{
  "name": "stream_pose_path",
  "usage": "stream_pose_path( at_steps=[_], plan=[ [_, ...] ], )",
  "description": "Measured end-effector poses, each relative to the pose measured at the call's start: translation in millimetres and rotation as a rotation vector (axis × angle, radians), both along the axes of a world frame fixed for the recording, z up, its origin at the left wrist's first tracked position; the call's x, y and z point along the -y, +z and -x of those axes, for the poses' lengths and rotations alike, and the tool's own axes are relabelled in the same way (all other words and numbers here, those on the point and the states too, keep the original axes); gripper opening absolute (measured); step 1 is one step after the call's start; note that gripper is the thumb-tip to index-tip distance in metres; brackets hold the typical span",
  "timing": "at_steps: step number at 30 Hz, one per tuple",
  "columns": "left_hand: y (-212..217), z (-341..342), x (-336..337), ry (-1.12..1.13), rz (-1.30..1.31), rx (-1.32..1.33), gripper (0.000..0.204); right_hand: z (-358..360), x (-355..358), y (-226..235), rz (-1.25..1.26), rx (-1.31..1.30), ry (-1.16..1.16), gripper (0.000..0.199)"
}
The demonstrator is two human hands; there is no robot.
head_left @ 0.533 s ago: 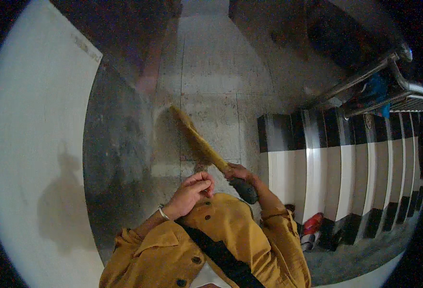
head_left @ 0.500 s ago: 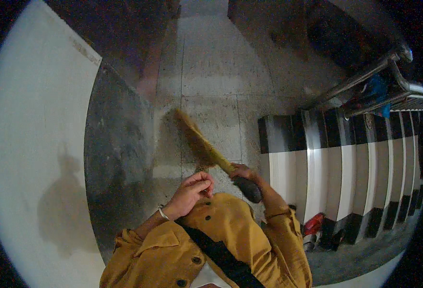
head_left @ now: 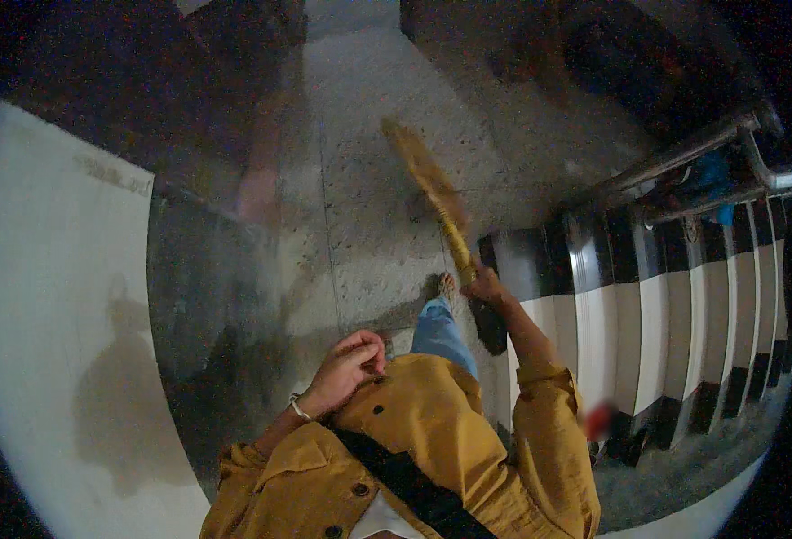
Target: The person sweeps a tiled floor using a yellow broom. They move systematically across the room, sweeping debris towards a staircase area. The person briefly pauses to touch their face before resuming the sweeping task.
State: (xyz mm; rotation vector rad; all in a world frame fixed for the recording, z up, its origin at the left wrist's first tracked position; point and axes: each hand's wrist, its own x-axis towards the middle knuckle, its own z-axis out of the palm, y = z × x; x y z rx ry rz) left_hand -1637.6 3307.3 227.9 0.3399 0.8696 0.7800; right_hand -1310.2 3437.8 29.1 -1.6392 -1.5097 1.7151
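Gripping the handle of a yellow hand broom, the right hand is closed round its lower end, with the forearm stretched forward and away from the body, the elbow only slightly bent and the mustard sleeve pushed back from the wrist. The broom slants up and to the left from that fist, its bristle end lying blurred over the speckled stone floor, well ahead of the person's feet. The left hand is drawn in against the chest, fingers curled into a loose fist; it touches the front of the mustard shirt, and whether it pinches anything cannot be told. A thin bracelet circles that wrist. To the right, black-and-white stair steps drop away beneath a metal handrail. A pale curved wall stands on the left.
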Motion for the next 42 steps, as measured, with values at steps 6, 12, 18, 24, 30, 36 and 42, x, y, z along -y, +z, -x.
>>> stream_pose_path(
  at_steps=[6,12,18,24,30,36,42],
  plan=[
    [31.1,-52.5,-50.2,0.08,0.042,0.001,0.009,-44.9,-1.5,15.0,0.354,-0.405,0.188,0.051],
    [55.6,-99.5,-116.0,0.077,0.044,0.024,0.008,-134.6,-19.8,-9.9,0.14,-0.567,0.063,0.046],
    [67.4,-134.5,-163.7,0.119,0.021,0.027,0.008,-143.5,-151.5,83.0,-0.031,0.236,0.268,0.058],
    [66.3,-143.6,-167.7,0.087,0.032,0.026,0.008,-174.8,-119.9,4.8,-0.298,0.463,0.059,0.078],
    [76.1,-156.7,-164.8,0.091,0.044,0.065,0.008,-136.2,-85.7,74.4,0.082,-0.217,-0.499,0.055],
    [84.1,-155.7,-195.7,0.019,0.047,0.041,0.008,-72.0,-113.8,59.6,0.273,-0.465,-0.866,0.03],
    [71.9,-126.2,-266.4,-0.005,0.001,0.008,0.007,6.2,-222.6,88.0,0.449,-0.609,-0.841,0.025]
  ],
)
